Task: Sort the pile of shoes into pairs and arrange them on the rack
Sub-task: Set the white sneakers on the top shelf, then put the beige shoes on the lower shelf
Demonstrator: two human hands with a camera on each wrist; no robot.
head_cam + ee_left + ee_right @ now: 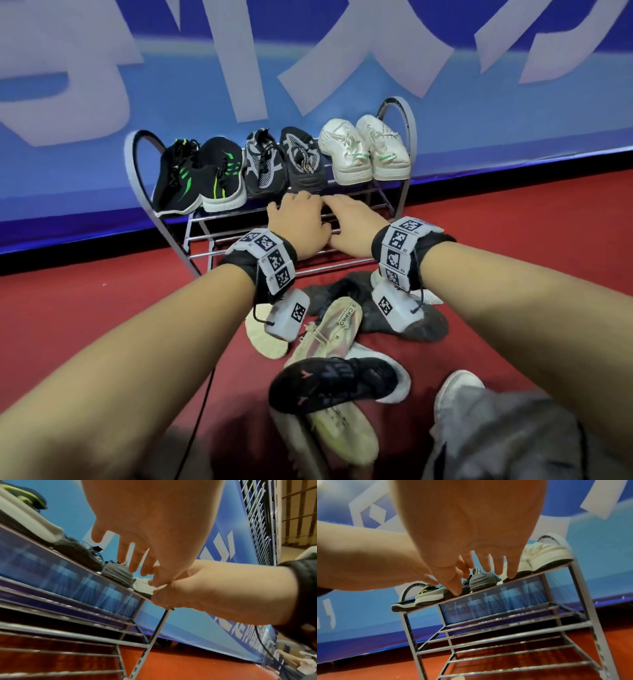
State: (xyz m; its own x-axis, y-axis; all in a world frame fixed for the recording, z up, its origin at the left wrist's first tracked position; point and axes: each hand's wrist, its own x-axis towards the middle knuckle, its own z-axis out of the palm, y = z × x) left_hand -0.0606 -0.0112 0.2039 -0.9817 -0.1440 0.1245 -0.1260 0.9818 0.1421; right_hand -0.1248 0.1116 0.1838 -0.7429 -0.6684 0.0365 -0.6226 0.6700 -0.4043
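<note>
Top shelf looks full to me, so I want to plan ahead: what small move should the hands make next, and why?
Probably draw both hands back to the pile and pick up a beige shoe. The left hand and right hand hold nothing, the top shelf of the rack already carries three pairs, and a second beige shoe lies close by as its likely match.

left hand [298, 224], right hand [352, 222], side by side, fingers spread

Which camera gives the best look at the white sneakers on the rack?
The head view: the white sneakers show whole from above. The right wrist view shows their heels and soles; the left wrist view only a sliver behind the hands.
</note>
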